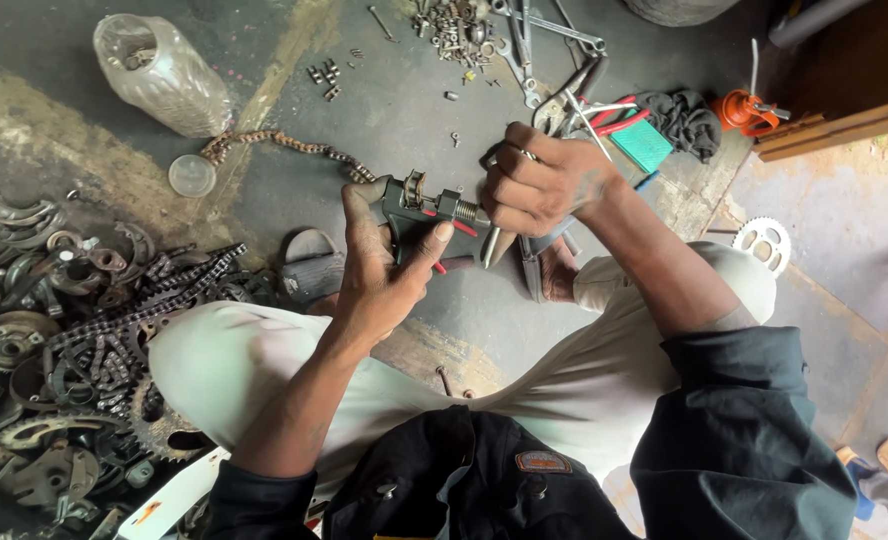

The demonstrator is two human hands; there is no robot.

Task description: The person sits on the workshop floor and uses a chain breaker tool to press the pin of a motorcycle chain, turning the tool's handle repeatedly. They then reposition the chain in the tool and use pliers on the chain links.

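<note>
One dark metal chain tool (pixel 419 212) with red marks sits between two hands, held above the oily floor (pixel 404 110) in front of the person's knees. The left hand (pixel 379 265) comes up from below, wrist bent back, thumb lying along the tool's near edge and fingers wrapped round its far side, clamped firm on the body. The right hand (pixel 539 185) reaches in from the right with the forearm sloping down toward the elbow, knuckles up, fingers curled tight round the tool's threaded screw end; one ring shows on a finger. One rusty chain (pixel 284 145) trails away on the floor from just beyond the left hand's fingers toward one clear plastic bottle (pixel 164 75) and one round lid (pixel 192 175), both well off to the left. Beyond the right hand lie a scatter of spanners (pixel 539 40), too overlapped to count, one green pad (pixel 642 145) and one dark rag (pixel 684 120). One sprocket (pixel 762 242) lies to the right of the right forearm. Far left of the left hand, a heap of chains and worn parts (pixel 74 340).
</note>
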